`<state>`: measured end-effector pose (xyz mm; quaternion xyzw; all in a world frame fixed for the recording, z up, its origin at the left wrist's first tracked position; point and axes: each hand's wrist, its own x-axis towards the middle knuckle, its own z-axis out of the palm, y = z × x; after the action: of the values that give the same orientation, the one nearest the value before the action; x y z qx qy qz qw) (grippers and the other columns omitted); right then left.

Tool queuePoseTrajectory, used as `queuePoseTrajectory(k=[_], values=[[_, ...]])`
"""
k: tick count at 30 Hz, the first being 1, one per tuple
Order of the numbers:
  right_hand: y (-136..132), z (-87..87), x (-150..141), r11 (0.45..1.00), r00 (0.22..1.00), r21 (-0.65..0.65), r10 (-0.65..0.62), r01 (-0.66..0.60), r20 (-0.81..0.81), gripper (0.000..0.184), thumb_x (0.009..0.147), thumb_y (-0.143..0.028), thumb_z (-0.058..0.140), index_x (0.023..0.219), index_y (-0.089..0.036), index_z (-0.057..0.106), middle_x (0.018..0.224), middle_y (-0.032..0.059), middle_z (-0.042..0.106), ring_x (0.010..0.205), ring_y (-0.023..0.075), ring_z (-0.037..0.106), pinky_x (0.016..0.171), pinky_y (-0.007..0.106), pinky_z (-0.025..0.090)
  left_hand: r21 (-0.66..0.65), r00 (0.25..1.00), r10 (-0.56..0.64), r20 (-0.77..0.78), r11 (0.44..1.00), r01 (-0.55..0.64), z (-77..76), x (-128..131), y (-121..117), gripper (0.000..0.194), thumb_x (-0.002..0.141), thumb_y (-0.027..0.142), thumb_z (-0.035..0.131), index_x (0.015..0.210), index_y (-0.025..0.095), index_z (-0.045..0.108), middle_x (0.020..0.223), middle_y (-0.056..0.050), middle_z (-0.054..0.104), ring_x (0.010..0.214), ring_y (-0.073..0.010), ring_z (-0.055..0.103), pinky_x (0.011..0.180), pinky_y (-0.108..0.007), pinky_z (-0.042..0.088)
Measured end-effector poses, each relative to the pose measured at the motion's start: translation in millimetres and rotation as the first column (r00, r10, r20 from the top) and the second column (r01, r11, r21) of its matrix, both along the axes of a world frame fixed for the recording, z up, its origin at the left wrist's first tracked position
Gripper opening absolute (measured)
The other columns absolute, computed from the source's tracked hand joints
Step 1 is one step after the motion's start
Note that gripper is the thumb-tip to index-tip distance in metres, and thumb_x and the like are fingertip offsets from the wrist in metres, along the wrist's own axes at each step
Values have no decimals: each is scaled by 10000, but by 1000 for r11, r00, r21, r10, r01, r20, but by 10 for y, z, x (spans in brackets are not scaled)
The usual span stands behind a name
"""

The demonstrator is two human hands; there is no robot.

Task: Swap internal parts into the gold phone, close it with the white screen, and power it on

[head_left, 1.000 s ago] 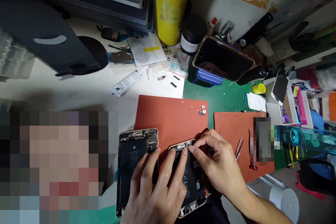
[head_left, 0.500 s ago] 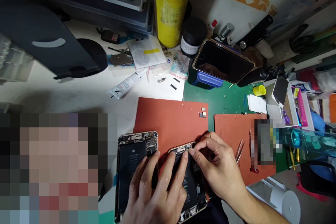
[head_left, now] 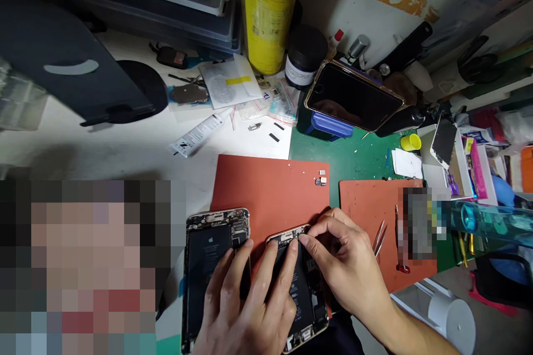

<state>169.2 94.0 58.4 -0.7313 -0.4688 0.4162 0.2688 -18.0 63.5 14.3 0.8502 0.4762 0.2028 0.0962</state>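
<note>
Two opened phones with bare inner parts lie side by side. My left hand (head_left: 250, 299) rests flat with its fingers spread, reaching over the larger left phone (head_left: 208, 255) and onto the smaller right phone (head_left: 302, 288). Two of its fingertips press near the right phone's upper edge. At that phone's top right corner, my right hand (head_left: 345, 260) is closed in a pinch of thumb and forefinger. Whatever sits between those fingertips is too small to make out. Tweezers (head_left: 380, 237) lie just right of my right hand.
Under the phones is a red-brown mat (head_left: 270, 183) bearing tiny metal parts (head_left: 321, 180). A second mat (head_left: 366, 199) lies to the right. Behind stand a phone on a blue holder (head_left: 353, 97), a black jar (head_left: 306, 55) and a yellow can (head_left: 268, 16). A tube (head_left: 197, 134) lies left.
Both hands and the phones hold almost the same place. The camera view has shifted very slightly.
</note>
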Motion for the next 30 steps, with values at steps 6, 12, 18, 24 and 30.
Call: queuePoseTrajectory(k=[6, 12, 18, 24, 30], values=[[3, 7, 2, 1000, 1000, -2, -10, 10, -6, 177, 997, -300, 712, 833, -236, 730, 865, 23, 641, 774, 179, 611, 640, 293, 464, 4, 1000, 0, 1, 1000, 0, -4, 7, 8, 589, 918, 259, 742, 1502, 220, 671, 1370, -103, 720, 1316, -385, 580, 1310, -559, 304], [-2, -6, -8, 1000, 1000, -7, -17, 17, -12, 168, 992, -293, 715, 835, -236, 733, 865, 14, 633, 767, 166, 598, 649, 292, 454, -16, 1000, -4, 3, 1000, 4, 13, 7, 9, 580, 925, 264, 746, 1499, 221, 674, 1378, -101, 716, 1322, -383, 577, 1320, -556, 290], [10, 6, -11, 1000, 1000, -16, -14, 14, -2, 167, 991, -286, 712, 833, -236, 733, 867, 6, 626, 770, 159, 589, 675, 296, 442, -11, 1000, -8, 3, 1000, 8, 21, 0, 11, 579, 924, 260, 745, 1497, 216, 676, 1380, -100, 717, 1327, -382, 578, 1323, -551, 293], [14, 9, -9, 1000, 1000, -8, 8, -8, 10, 160, 997, -267, 696, 843, -234, 725, 868, 1, 620, 773, 154, 585, 690, 290, 437, -10, 1000, -4, 1, 1000, 4, 12, 4, 10, 578, 927, 271, 743, 1499, 226, 677, 1388, -94, 716, 1320, -380, 582, 1329, -546, 281], [7, -3, 2, 1000, 1000, -2, 5, -5, 0, 172, 997, -276, 709, 832, -233, 731, 854, 0, 612, 766, 154, 584, 674, 280, 434, 0, 1000, -14, -3, 1000, 14, 10, -2, 11, 573, 939, 277, 739, 1504, 214, 671, 1375, -115, 724, 1315, -398, 585, 1305, -564, 306]])
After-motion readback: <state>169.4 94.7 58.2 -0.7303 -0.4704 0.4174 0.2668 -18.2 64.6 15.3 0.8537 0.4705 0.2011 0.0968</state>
